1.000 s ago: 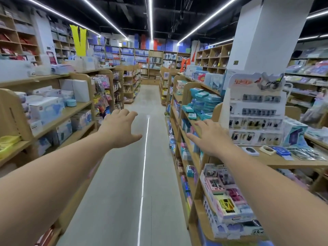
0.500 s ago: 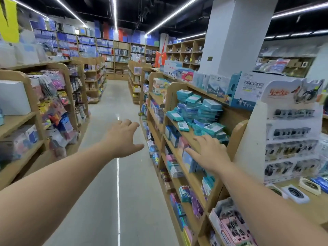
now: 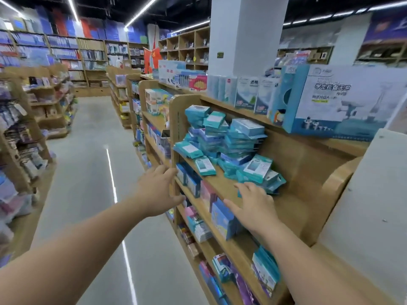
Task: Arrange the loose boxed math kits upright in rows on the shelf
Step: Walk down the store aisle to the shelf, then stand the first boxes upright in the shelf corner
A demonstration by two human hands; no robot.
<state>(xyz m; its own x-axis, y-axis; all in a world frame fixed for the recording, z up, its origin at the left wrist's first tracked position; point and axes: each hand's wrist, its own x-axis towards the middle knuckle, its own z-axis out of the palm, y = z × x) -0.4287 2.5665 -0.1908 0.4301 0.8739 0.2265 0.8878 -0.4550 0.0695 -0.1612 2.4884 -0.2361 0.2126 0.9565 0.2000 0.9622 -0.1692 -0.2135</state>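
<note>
- Our left hand (image 3: 157,190) is wide open, fingers spread, and holds nothing. It sits at the shelf's end panel (image 3: 176,128); we can't tell if it touches.
- The math kits (image 3: 224,142) are teal boxes in a messy heap on the shelf (image 3: 293,201), flat and tilted, none upright. A few have slid to the front edge.
- Our right hand (image 3: 253,205) is open too, empty, fingertips at the nearest kit at the right end of the heap. Contact is unclear.
- Step, as we read it: start on the loose front kits. We take the front ones first, not the stack, which looks ready to topple. We brace the stack with the left hand and stand each box on edge against the back board, using the bare wood to the right.
- Versus half a second ago: the heap is closer and more central. The left hand is off the aisle and at the end panel, and the right hand is up from the lower shelves at the kits.
</note>
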